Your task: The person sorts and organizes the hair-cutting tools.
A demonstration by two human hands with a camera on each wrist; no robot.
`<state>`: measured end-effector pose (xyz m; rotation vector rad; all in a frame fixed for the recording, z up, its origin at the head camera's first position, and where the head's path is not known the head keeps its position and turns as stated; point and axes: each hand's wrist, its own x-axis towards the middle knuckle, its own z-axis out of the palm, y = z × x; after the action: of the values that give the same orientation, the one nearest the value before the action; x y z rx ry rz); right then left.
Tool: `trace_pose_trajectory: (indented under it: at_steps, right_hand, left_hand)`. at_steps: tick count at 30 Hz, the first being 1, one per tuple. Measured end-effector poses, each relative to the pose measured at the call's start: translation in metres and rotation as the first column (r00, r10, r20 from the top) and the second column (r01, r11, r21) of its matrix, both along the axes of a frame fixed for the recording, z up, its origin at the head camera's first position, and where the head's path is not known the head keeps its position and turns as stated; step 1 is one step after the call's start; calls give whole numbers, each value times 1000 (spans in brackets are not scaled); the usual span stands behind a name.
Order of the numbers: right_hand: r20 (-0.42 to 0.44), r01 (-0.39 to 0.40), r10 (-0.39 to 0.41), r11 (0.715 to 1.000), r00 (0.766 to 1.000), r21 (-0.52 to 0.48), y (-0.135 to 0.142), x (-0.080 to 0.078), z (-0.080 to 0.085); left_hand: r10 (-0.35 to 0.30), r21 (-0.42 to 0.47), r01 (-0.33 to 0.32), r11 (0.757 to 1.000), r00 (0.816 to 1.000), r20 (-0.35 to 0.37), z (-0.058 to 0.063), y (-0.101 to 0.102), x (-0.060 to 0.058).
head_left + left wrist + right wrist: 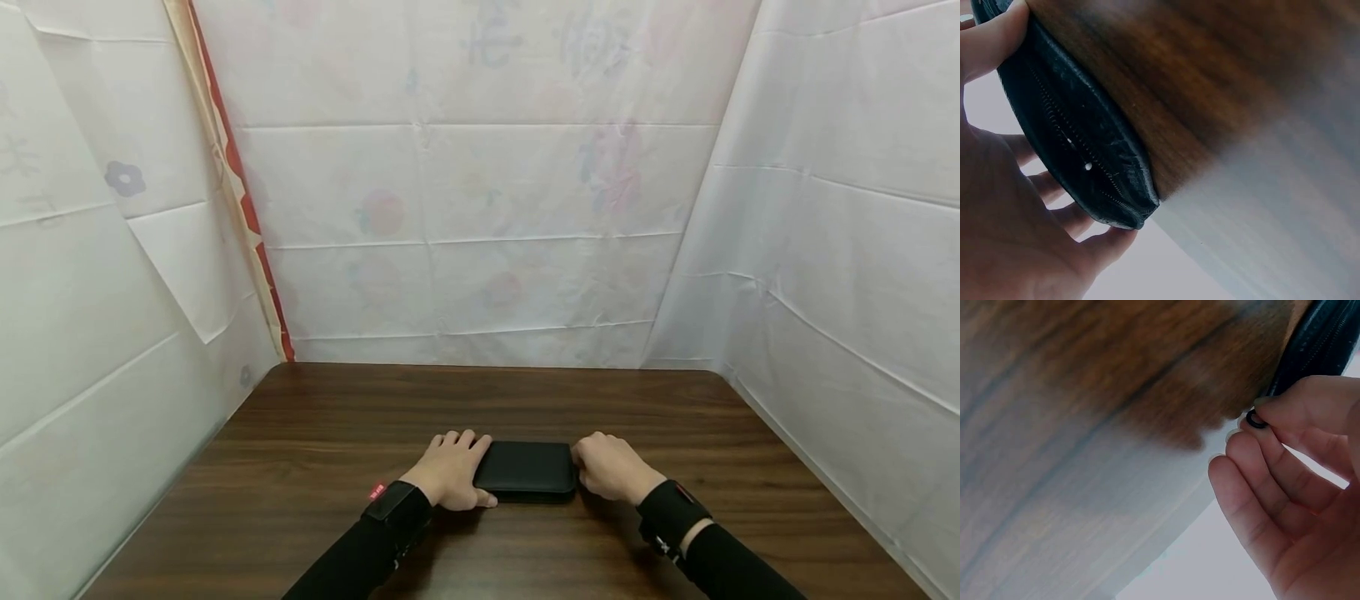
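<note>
A black zip-around wallet (527, 469) lies flat on the wooden table between both hands. My left hand (452, 472) grips its left end, thumb at the near edge and fingers spread toward the far corner. Zip teeth (1079, 147) run along that end in the left wrist view, with small pale specks beside them. At the wallet's right end, my right hand (613, 467) pinches a small black ring-shaped zip pull (1256, 419) between thumb and forefinger. Its other fingers are bent below. In the right wrist view only a corner of the wallet shows.
The dark brown wooden table (360, 408) extends around the wallet. White patterned sheets hang as a back wall (465, 192), a left wall (90, 275) and a right wall (840, 233). Black bands (672, 512) circle both wrists.
</note>
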<state>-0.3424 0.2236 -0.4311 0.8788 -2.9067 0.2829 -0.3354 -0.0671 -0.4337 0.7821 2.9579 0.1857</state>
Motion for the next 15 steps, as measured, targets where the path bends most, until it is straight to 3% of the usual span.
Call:
trace_pose_trajectory:
  at_steps: [15]
  right_hand:
    - [1,-3,3,1000,1000,-4,0,1,-3]
  left_hand:
    - [-13,-3,13,1000,1000,17,0,-1,-1]
